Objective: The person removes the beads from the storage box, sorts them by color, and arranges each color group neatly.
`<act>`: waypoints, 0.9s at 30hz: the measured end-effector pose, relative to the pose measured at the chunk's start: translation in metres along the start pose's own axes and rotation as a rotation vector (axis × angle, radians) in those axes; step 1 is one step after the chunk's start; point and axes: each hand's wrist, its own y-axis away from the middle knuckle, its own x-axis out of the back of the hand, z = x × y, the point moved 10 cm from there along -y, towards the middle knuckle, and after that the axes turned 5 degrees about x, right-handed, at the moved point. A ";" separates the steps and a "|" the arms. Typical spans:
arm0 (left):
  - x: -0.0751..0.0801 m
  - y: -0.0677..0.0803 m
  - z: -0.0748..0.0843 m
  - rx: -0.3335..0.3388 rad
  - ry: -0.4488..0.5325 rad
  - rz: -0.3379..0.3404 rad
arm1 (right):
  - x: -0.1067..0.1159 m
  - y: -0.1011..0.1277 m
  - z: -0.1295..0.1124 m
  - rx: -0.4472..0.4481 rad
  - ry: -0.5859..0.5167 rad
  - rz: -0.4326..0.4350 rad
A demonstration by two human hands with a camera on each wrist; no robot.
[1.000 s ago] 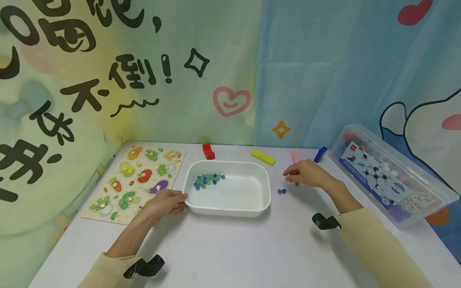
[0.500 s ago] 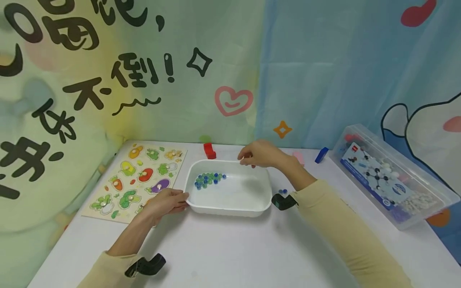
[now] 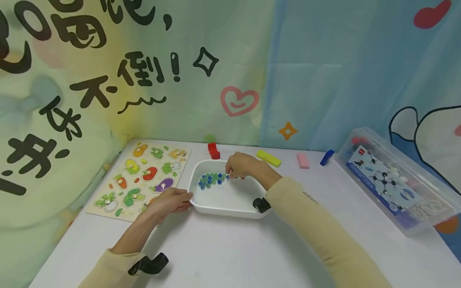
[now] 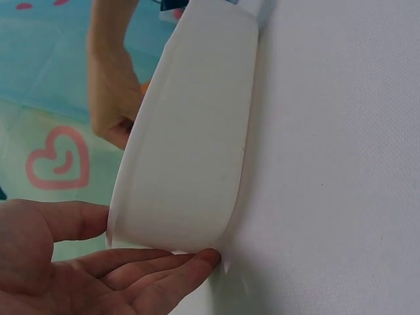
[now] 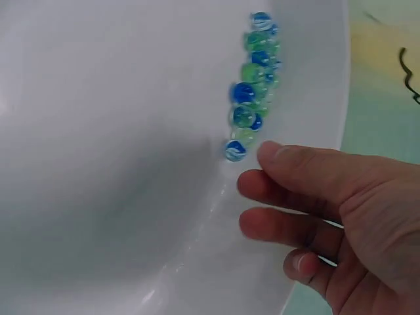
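A white plastic tray (image 3: 227, 210) stands on the table. Its left front corner is held by my left hand (image 3: 172, 203), thumb at the rim and fingers against the side wall, as the left wrist view (image 4: 118, 262) shows. Inside the tray, several blue and green glass marbles (image 3: 212, 179) are bunched at the far left. My right hand (image 3: 243, 165) is over the tray beside the row's right end. In the right wrist view, its thumb and fingers (image 5: 289, 226) are loosely bent with nothing between them, next to a blue-and-white marble (image 5: 235, 150).
A vegetable puzzle board (image 3: 120, 200) lies left of the tray. Behind it are a red block (image 3: 213, 151) and a yellow block (image 3: 268, 158). Farther right are a pink block (image 3: 303, 161), a blue block (image 3: 327, 157) and a clear lidded box (image 3: 396, 180).
My right hand has moved left from the table beside two loose marbles, over the tray's back, then down to the marbles inside. The right arm now hides those two. The left hand stays on the tray.
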 end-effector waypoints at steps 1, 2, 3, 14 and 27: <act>0.000 0.000 0.000 0.001 -0.001 0.003 | -0.001 -0.001 0.001 -0.011 0.007 -0.006; 0.000 0.001 0.001 0.000 -0.002 0.002 | -0.003 -0.002 0.001 -0.017 0.016 -0.014; 0.000 0.001 0.001 0.001 0.001 0.004 | -0.004 -0.003 0.000 -0.023 0.026 -0.022; -0.001 0.004 0.004 -0.022 -0.006 -0.012 | -0.009 -0.004 -0.003 -0.056 0.074 -0.060; 0.000 0.001 0.000 -0.004 -0.006 0.018 | -0.018 -0.007 0.006 -0.084 0.065 -0.071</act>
